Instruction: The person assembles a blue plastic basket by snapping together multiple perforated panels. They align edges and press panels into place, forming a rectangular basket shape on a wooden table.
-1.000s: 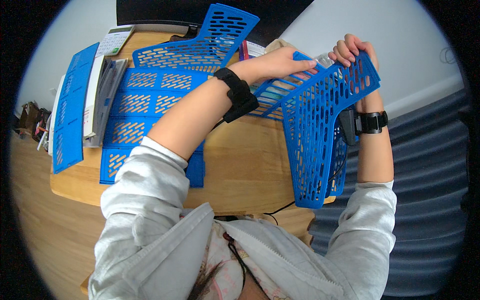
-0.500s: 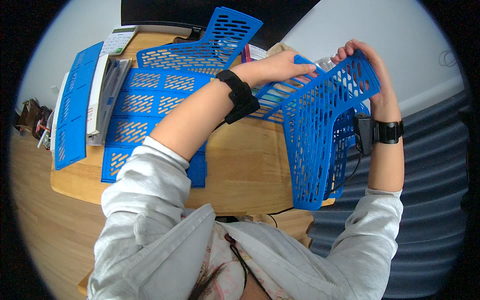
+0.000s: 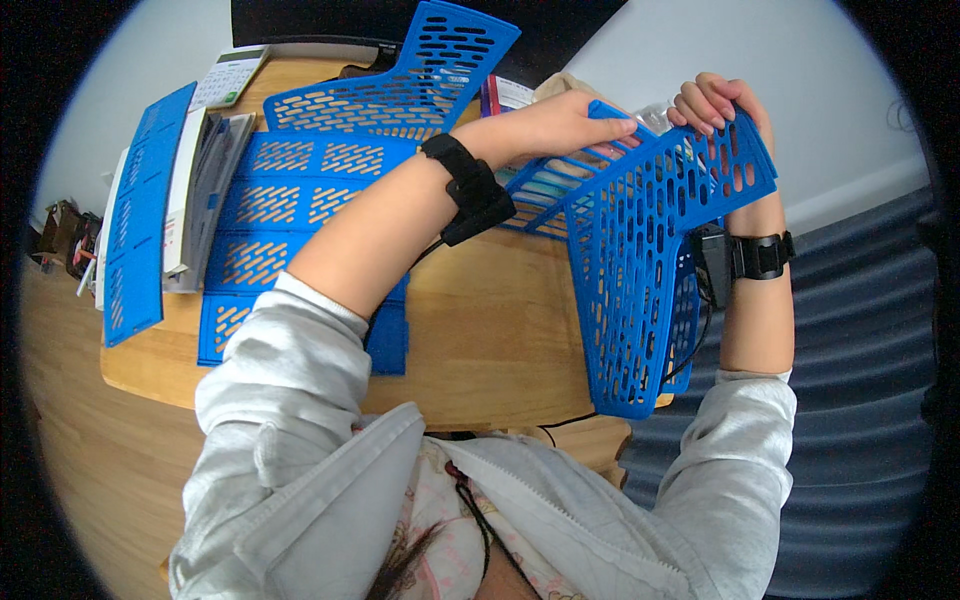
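Note:
At the right of the table stands a blue plastic L-shaped side panel (image 3: 622, 285) full of slots. My right hand (image 3: 708, 103) is closed over its upper corner, fingers curled across the top edge. Farther back, my left hand (image 3: 568, 128) grips the edge of a blue slatted panel (image 3: 548, 192), thumb on top; its other fingers are mostly hidden. The slatted panel meets the side panel along a slanted edge, but whether they are locked together I cannot tell. More blue slotted plastic shows behind the side panel, largely covered by it.
A flat blue slotted panel (image 3: 265, 210) lies left of centre, with another L-shaped panel (image 3: 400, 85) behind it. At the left, a long blue strip (image 3: 150, 215) leans by upright folders (image 3: 215, 190). A calculator (image 3: 235, 75) and a dark screen (image 3: 330, 22) are at the back.
My right hand's fingers have come farther over the side panel's upper corner, and that corner has shifted slightly right. My left hand keeps its grip on the slatted panel.

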The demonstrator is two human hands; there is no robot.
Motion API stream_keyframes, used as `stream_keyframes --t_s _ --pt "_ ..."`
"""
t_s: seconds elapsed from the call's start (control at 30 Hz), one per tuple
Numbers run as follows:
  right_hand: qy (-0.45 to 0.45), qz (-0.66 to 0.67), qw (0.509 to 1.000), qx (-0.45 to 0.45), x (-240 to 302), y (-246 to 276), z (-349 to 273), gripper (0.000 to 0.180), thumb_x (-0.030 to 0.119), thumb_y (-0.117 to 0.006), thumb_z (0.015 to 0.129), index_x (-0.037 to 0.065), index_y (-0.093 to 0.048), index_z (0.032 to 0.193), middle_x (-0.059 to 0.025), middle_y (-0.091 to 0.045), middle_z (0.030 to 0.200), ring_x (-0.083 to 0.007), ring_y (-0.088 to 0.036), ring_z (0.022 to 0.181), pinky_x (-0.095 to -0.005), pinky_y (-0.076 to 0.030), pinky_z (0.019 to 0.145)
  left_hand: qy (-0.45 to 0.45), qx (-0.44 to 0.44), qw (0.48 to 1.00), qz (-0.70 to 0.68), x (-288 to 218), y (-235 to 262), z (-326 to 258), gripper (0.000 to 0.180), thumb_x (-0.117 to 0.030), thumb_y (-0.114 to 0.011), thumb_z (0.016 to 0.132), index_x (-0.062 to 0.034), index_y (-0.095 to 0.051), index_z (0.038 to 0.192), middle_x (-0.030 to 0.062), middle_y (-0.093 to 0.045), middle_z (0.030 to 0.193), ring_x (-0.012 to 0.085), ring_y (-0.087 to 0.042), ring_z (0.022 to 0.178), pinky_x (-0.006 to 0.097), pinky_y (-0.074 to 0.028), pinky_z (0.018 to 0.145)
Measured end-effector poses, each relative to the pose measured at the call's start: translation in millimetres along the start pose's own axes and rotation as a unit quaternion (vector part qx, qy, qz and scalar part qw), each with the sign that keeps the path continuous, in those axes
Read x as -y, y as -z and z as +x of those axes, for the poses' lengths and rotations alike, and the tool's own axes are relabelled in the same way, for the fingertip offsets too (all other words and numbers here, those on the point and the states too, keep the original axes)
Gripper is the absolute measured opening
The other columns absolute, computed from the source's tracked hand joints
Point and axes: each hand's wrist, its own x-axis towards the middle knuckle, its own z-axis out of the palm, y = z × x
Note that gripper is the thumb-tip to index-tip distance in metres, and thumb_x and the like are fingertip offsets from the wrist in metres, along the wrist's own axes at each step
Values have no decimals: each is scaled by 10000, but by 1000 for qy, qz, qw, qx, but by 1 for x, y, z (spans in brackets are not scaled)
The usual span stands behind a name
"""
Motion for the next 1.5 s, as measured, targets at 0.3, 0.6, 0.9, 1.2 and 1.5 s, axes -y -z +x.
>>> stream_keyframes --t_s 0.3,0.6,0.9,1.2,1.5 --pt "2 -17 1000 -14 1 -2 -2 357 225 -377 871 156 -346 521 28 -379 493 -79 -367 487 -221 -369 624 33 4 999 -16 -12 -3 -6 370 -282 -507 911 7 -541 1139 115 -605 1084 167 -591 980 284 -489 849" --pt "-24 14 1000 -13 8 -7 -10 358 196 -368 886 165 -347 530 25 -376 498 -89 -373 500 -250 -401 692 6 26 999 -29 -5 -5 -4 321 -222 -489 921 34 -542 1108 131 -619 1049 186 -605 953 304 -507 829" --pt "-35 15 999 13 5 5 -8 379 248 -381 901 141 -390 537 10 -409 504 -91 -386 516 -234 -389 694 -15 2 1000 -26 6 -6 1 307 -198 -508 912 35 -545 1108 134 -618 1040 178 -610 925 295 -517 810" --pt "-10 43 998 33 3 3 -11 340 237 -390 882 130 -401 560 -5 -425 543 -99 -401 534 -251 -388 711 -20 7 999 -41 3 -9 -2 310 -190 -509 910 39 -539 1116 127 -620 1031 175 -609 928 292 -520 803" --pt "-123 -297 933 -160 47 -37 -42 439 364 -505 872 39 -506 1167 -155 -584 1115 -228 -601 985 -318 -526 791 1 2 1000 20 -3 -11 -9 370 -314 -489 916 -6 -580 1100 113 -620 1053 187 -602 956 318 -508 797"
